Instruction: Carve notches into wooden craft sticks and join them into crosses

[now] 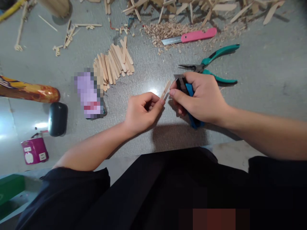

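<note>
My left hand (145,110) is closed in a pinch on a wooden craft stick (166,88), whose upper end sticks out past the fingertips. Close by on the right, my right hand (200,95) is wrapped round a blue and black utility knife (190,90). Its short metal blade shows above the fingers, and the handle's lower end comes out below the palm. The right thumb and forefinger are beside the stick; whether they touch it I cannot tell. Behind the right hand lie green-handled needle-nose pliers (202,67), jaws apart.
Up the table are a fanned pile of craft sticks (115,60), a pink-handled knife (198,35), wood shavings (160,32) and glued stick pieces (172,8). On the left stand a blurred-out phone (88,95), a dark case (58,119), a purple plug adapter (35,150) and an orange tube (28,90).
</note>
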The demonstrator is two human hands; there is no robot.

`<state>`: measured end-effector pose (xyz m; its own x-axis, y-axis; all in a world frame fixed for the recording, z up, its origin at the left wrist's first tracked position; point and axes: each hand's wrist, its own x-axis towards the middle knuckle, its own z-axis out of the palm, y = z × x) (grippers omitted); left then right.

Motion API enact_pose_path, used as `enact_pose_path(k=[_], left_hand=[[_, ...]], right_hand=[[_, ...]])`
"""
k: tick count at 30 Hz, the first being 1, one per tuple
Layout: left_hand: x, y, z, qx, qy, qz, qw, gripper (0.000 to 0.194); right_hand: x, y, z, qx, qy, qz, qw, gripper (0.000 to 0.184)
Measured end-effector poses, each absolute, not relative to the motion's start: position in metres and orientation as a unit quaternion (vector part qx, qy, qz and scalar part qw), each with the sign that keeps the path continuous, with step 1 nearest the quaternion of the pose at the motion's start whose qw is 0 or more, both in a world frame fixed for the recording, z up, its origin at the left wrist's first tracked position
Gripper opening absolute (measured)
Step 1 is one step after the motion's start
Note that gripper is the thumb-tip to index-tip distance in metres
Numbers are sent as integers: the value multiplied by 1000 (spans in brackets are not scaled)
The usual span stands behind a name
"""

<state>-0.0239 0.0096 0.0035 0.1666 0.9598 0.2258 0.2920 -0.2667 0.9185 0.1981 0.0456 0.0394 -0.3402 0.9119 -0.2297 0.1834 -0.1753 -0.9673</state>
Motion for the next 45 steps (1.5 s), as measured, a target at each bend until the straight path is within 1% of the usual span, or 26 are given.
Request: enact_pose_path(k=[2,4,6,10,14,18,20,23,26,28,31,34,37,42,45], left_hand=[[-22,5,0,723,459,446,260,29],[-21,3,-3,771,435,439,154,25],[-21,2,-5,797,418,427,87,26],[-23,3,-5,824,406,395,14,27],[-24,2,-5,837,402,371,-16,28],[-25,2,-7,839,400,369,2,26],[-24,2,-7,829,403,386,40,23],[-23,1,-2,783,438,409,169,23],[-21,2,3,716,468,416,310,34],[-21,3,6,673,478,424,373,42],[-22,5,6,627,489,434,425,47],[-22,7,4,618,488,436,436,51],[-23,8,3,624,498,445,406,53],[-23,6,3,645,516,435,358,51],[-23,5,4,674,504,431,326,51]], right_hand=[[197,43,42,-486,-588,569,308,21],[197,40,43,-483,-604,558,301,20],[196,38,45,-488,-612,544,302,21],[195,36,44,-513,-610,523,302,28],[194,35,42,-501,-582,563,306,27],[194,36,43,-488,-576,578,310,29],[194,37,44,-485,-585,576,302,30],[193,40,47,-491,-566,585,309,33],[192,43,48,-504,-521,608,323,39],[193,45,48,-503,-499,630,318,45],[195,47,47,-491,-486,659,295,49],[197,47,46,-476,-494,677,267,43],[198,46,44,-455,-511,690,238,37],[198,44,41,-441,-529,696,202,39],[198,45,41,-432,-536,700,191,37]])
